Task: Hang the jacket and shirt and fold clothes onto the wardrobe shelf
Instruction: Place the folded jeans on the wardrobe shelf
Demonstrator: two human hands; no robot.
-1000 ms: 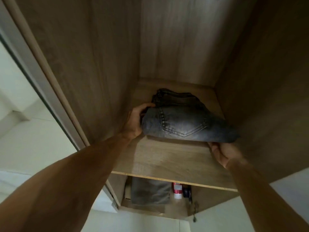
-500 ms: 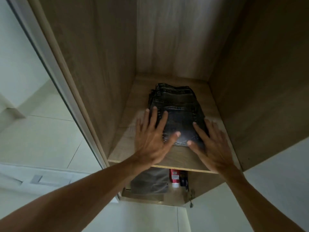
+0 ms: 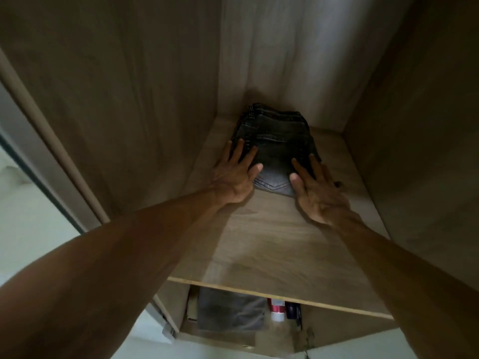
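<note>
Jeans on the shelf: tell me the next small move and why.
Probably lift both hands away. The folded jeans lie flat near the back of the shelf, and the left hand and right hand rest open on their near edge, gripping nothing.

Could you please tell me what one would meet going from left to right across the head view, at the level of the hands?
left wardrobe wall → left hand → folded jeans → right hand → right wardrobe wall
</note>
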